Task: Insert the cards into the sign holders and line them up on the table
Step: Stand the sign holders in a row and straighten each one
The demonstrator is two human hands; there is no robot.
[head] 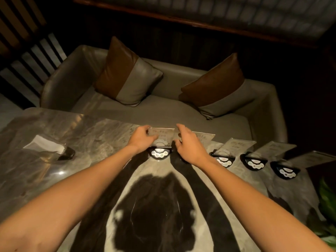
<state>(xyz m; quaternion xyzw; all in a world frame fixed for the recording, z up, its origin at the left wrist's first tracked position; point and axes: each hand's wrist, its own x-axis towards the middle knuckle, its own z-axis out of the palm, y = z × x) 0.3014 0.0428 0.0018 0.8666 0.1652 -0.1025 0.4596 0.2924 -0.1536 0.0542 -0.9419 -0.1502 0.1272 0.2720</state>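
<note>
A clear sign holder [162, 138] with a card in it stands upright on a black round base [159, 154] near the far edge of the marble table [87, 142]. My left hand [142, 138] grips its left edge. My right hand [189, 145] grips its right edge and partly hides a second holder [204, 138] behind it. To the right, three more holders [236, 145] [271, 149] [312, 158] stand in a row on black bases, each tilted back.
At the table's left lies a flat clear holder [48, 146] with a white card and dark base. Beyond the table's far edge is a grey sofa [163, 110] with two brown-and-grey cushions. A green plant [327, 202] shows at the right edge.
</note>
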